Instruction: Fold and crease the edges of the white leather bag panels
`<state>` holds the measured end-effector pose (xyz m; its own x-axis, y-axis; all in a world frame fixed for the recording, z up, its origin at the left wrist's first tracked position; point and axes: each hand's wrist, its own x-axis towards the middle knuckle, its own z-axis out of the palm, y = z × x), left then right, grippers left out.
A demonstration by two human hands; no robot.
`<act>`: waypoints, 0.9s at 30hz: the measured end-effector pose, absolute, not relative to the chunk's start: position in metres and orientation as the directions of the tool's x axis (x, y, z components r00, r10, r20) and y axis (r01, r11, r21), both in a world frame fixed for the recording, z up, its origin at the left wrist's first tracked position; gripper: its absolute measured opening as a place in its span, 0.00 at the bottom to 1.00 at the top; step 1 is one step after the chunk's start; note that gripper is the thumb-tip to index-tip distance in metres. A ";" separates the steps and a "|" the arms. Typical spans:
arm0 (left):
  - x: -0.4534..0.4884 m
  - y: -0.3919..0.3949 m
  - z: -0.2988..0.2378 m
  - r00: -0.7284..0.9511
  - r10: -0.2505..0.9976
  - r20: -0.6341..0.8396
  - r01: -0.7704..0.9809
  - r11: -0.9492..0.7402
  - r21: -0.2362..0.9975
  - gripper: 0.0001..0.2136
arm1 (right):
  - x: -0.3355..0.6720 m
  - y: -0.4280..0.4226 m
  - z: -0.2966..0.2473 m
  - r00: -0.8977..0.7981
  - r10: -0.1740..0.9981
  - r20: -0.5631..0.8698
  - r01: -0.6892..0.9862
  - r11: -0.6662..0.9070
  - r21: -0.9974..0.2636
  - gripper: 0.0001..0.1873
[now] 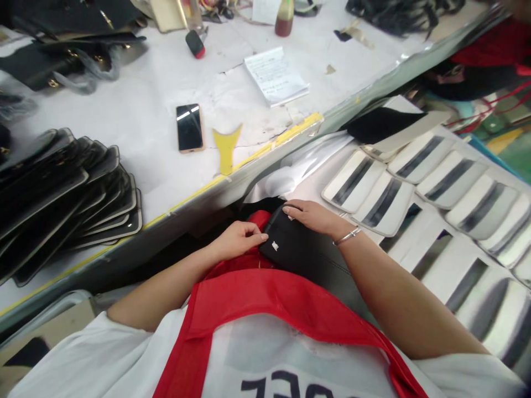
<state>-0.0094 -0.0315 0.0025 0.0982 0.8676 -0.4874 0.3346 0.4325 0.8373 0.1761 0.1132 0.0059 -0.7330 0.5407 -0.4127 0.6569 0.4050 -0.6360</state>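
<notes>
A black leather-like panel (307, 254) with stitching and two small whitish pieces on it rests over my lap, against the red apron (265, 287). My left hand (238, 240) pinches the panel's left edge between thumb and fingers. At the panel's far edge, my right hand (311, 215) grips it, thumb on top near one of the whitish pieces. A metal bangle circles my right wrist. The panel's underside and the curled fingers beneath it are hidden.
On the white table lie a phone (189, 128), a yellow forked piece (227, 146), a notepad (276, 76) and a stack of black panels (74, 199). A bottle (284, 19) stands farther back. To the right, pale panels with dark strips (384, 204) lie in rows.
</notes>
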 end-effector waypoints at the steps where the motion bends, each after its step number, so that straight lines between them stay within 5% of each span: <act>1: -0.007 -0.034 0.002 0.091 0.881 -0.464 0.382 0.400 0.833 0.18 | 0.177 0.112 0.006 -0.736 0.542 -0.406 0.652 0.407 -0.640 0.20; 6: 0.003 -0.041 0.001 0.074 0.924 -0.374 0.545 0.277 0.792 0.18 | 0.180 0.108 0.001 -0.716 0.575 -0.396 0.664 0.387 -0.640 0.21; 20: 0.008 -0.054 -0.011 0.051 0.980 -0.190 0.521 0.136 0.843 0.14 | 0.173 0.107 0.007 -0.703 0.567 -0.428 0.686 0.386 -0.617 0.21; 27: 0.002 -0.050 -0.007 0.044 0.922 -0.383 0.463 0.321 0.826 0.15 | 0.172 0.105 0.004 -0.632 0.629 -0.453 0.767 0.423 -0.482 0.28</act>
<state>0.0019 -0.0497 -0.0074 0.0443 0.9225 -0.3835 0.4634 0.3211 0.8259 0.1723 0.1052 0.0043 -0.6321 0.6290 -0.4526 0.7668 0.4234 -0.4825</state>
